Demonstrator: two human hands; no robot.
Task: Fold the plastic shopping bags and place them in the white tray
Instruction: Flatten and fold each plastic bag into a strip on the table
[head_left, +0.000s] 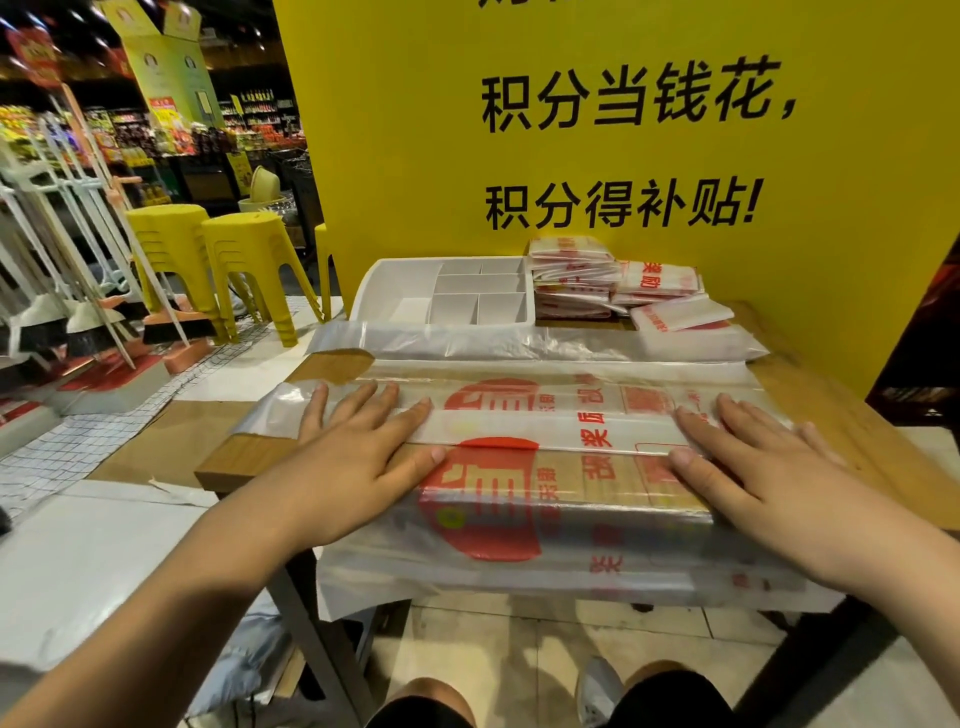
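My left hand (358, 441) flat, fingers straight, on the plastic bag (524, 431), my right hand (748, 457) flat on its other end, white tray (395, 280) behind on the table (244, 457)

Your single head camera looks forward and down, close over the desk (244, 460), your left hand (363, 457) and right hand (753, 467) large in frame, facing the yellow wall (415, 156).

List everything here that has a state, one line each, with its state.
plastic bag, spread on table, folded lengthwise, unfinished
left hand, open, pressing flat on bag
right hand, open, pressing flat on bag
white tray, no bags visible inside
folded bags, stacked right of tray
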